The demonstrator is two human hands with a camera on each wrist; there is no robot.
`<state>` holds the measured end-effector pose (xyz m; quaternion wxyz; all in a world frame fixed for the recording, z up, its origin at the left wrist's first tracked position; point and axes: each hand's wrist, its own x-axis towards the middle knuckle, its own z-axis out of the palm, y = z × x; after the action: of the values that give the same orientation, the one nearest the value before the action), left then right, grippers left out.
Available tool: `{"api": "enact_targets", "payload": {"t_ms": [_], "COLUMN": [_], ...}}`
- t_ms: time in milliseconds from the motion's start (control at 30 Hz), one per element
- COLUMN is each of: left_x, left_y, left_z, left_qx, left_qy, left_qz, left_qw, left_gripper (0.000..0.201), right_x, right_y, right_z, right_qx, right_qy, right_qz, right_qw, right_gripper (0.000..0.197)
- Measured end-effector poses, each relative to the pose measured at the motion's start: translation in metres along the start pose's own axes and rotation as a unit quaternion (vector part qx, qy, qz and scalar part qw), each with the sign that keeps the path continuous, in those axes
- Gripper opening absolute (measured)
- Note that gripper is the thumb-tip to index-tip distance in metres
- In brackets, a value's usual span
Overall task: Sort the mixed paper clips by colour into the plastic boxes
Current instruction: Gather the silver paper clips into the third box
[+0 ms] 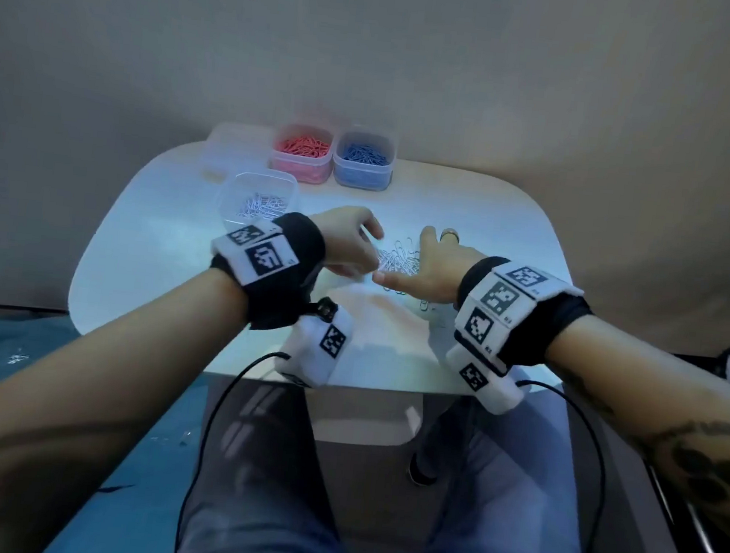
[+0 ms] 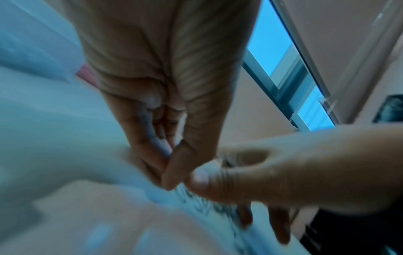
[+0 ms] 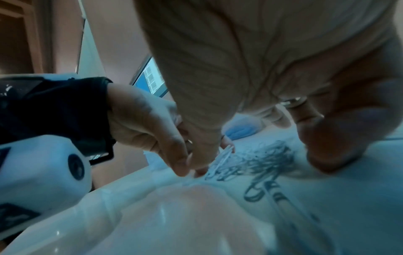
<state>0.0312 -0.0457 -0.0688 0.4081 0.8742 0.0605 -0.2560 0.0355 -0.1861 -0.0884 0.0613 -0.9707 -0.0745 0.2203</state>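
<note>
Both hands meet over pile of silver paper clips (image 1: 398, 259) at centre of white worktop (image 1: 158, 229). Left hand (image 1: 348, 241) pinches few pale clips between thumb and fingertips at pile's edge. Right hand (image 1: 428, 267) lies spread, fingers straight, on pile. Behind: red-clip box (image 1: 301, 152), blue-clip box (image 1: 364, 156), white-clip box (image 1: 257, 197), one clear box (image 1: 228, 151), contents unclear.

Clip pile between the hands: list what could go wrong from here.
1. The clips lie tangled, so the left hand, pinching white ones, may drag silver ones along.
2. Loose clips by the right hand could get swept towards the table edge.
3. The white box stands close to the left wrist, which could knock it.
</note>
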Motion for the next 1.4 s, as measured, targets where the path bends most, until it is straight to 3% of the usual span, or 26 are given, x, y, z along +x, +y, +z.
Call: {"api": "enact_targets", "payload": {"t_ms": [167, 333, 500, 633, 800, 1200, 1333, 1400], "left_x": [-0.014, -0.034, -0.049, -0.054, -0.056, -0.045, -0.031, -0.024], "left_y": [-0.004, 0.000, 0.006, 0.007, 0.007, -0.014, -0.040, -0.051], "left_z": [-0.014, -0.021, -0.025, -0.029, -0.033, -0.066, -0.087, -0.093], "left_qx": [0.031, 0.065, 0.117, 0.120, 0.120, 0.196, 0.128, 0.088], "left_qy": [0.094, 0.114, 0.153, 0.163, 0.184, 0.262, 0.297, 0.292], "left_qz": [0.011, 0.049, 0.073, 0.069, 0.062, 0.056, 0.049, 0.053], "left_qw": [0.995, 0.990, 0.979, 0.977, 0.974, 0.943, 0.945, 0.951], "left_gripper": [0.021, 0.016, 0.018, 0.018, 0.015, 0.013, 0.010, 0.020], "right_x": [0.001, -0.005, -0.011, -0.007, -0.018, -0.014, -0.009, -0.006], "right_y": [-0.026, -0.037, -0.043, -0.043, -0.048, -0.051, -0.048, -0.046], "right_z": [0.017, 0.022, 0.024, 0.026, 0.028, 0.030, 0.028, 0.026], "right_qx": [-0.015, -0.173, -0.204, -0.165, -0.162, -0.105, -0.063, -0.053], "right_qy": [0.079, 0.065, 0.092, 0.062, 0.142, 0.141, 0.138, 0.134], "right_qz": [0.009, -0.033, -0.052, -0.082, -0.065, -0.083, -0.085, -0.090], "right_qw": [0.997, 0.982, 0.973, 0.981, 0.974, 0.981, 0.985, 0.985], "right_gripper": [0.076, 0.038, 0.037, 0.035, 0.035, 0.041, 0.034, 0.027]}}
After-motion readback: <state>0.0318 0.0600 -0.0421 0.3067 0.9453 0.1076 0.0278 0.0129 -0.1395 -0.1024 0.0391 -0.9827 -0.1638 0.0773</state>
